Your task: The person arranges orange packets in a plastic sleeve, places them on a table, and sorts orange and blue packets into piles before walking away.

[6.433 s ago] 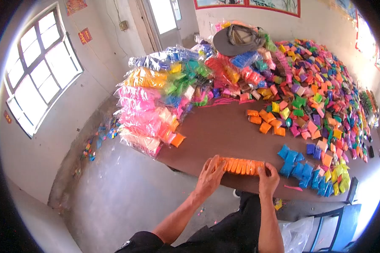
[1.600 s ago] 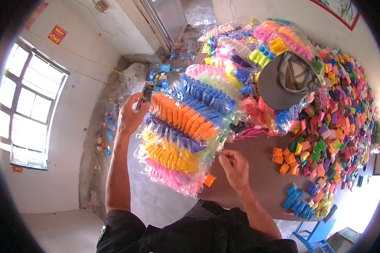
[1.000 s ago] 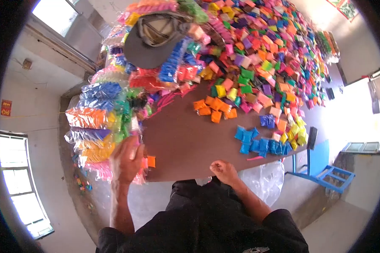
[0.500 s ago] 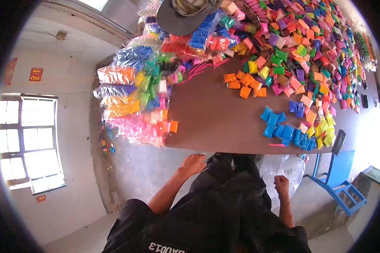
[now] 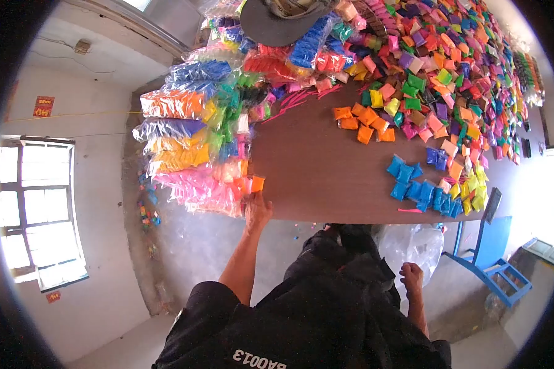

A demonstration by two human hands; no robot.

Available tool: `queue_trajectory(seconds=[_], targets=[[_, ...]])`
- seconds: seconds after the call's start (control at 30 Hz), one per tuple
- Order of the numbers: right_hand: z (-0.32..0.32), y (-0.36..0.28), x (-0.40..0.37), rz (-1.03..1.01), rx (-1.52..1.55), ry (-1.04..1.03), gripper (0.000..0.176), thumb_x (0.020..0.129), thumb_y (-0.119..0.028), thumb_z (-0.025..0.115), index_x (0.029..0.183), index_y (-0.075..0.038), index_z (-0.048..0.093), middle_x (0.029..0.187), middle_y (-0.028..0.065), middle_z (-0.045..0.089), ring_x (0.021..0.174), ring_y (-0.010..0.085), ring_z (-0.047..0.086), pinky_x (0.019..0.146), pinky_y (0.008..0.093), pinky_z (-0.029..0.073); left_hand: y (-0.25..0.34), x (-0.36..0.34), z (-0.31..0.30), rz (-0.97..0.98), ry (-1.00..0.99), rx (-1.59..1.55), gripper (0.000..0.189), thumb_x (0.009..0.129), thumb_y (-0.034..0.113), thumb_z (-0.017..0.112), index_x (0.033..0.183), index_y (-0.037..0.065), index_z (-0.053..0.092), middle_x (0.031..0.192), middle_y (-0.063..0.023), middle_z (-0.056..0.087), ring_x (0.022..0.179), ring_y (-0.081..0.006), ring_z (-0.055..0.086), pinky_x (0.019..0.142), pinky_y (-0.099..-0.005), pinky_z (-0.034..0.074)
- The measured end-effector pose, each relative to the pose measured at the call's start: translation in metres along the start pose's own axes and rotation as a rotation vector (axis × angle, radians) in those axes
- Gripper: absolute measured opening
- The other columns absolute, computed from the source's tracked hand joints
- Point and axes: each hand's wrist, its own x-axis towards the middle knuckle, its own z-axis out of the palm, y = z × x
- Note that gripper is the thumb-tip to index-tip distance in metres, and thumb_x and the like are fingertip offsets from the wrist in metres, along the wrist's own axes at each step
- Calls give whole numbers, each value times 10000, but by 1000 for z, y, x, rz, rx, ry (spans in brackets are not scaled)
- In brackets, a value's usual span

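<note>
A: Where is the person's left hand (image 5: 257,209)?
B: At the table (image 5: 314,172) edge, just under 1 stray orange packet (image 5: 258,182), which lies at the foot of the stacked bags (image 5: 184,141). Whether the fingers pinch it cannot be told.
A: And the right hand (image 5: 412,275)?
B: Curled into a fist, low beside the clear sack (image 5: 412,240), well apart from the table.
A: What crowds the packet?
B: The bags. The blue packets (image 5: 421,187) and a cap (image 5: 277,15) lie farther off.

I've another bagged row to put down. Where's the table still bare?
Bare brown table lies between the bagged stacks at left, the orange packets and the blue packets. Far and right sides are crowded with loose packets.
</note>
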Motion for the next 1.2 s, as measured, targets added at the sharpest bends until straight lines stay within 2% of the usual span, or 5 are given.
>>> queue_trajectory(seconds=[0.27, 0.47, 0.5, 0.83, 1.2], targets=[[7, 11, -36, 31, 11, 64, 369, 965, -321, 637, 1126, 7, 688, 956, 87, 716, 862, 199, 712, 648, 333, 561, -18, 32, 38, 12, 249, 127, 661, 807, 184, 725, 1391, 15, 466, 1354, -246, 545, 1189, -447, 584, 984, -554, 482], [21, 42, -56, 58, 180, 118, 394, 948, -342, 683, 1081, 29, 697, 867, 89, 705, 745, 170, 669, 585, 308, 529, 35, 51, 15, -28, -83, -64, 425, 783, 175, 727, 1178, 63, 620, 1125, -194, 667, 1076, -417, 638, 918, -504, 524], [26, 47, -59, 63, 210, 134, 372, 953, -319, 677, 1077, 31, 708, 868, 95, 710, 734, 165, 666, 589, 304, 522, 24, 59, 48, 143, 23, -123, 274, 782, 153, 738, 1033, 70, 665, 993, -166, 691, 1017, -387, 662, 873, -483, 547], [1, 56, -56, 73, 200, 101, 403, 948, -291, 658, 1105, 79, 693, 957, 134, 720, 860, 229, 698, 757, 366, 565, 136, 58, 56, 338, -110, 51, 249, 782, 150, 804, 983, 68, 682, 1055, -153, 681, 1012, -364, 673, 874, -460, 566], [-87, 62, 2, 74, 249, 171, 361, 939, -309, 668, 1071, 26, 693, 858, 88, 701, 693, 164, 639, 576, 310, 518, 233, 59, 97, 254, -260, -5, 304, 829, 245, 789, 1036, 40, 702, 1106, -189, 711, 968, -389, 709, 864, -476, 571]])
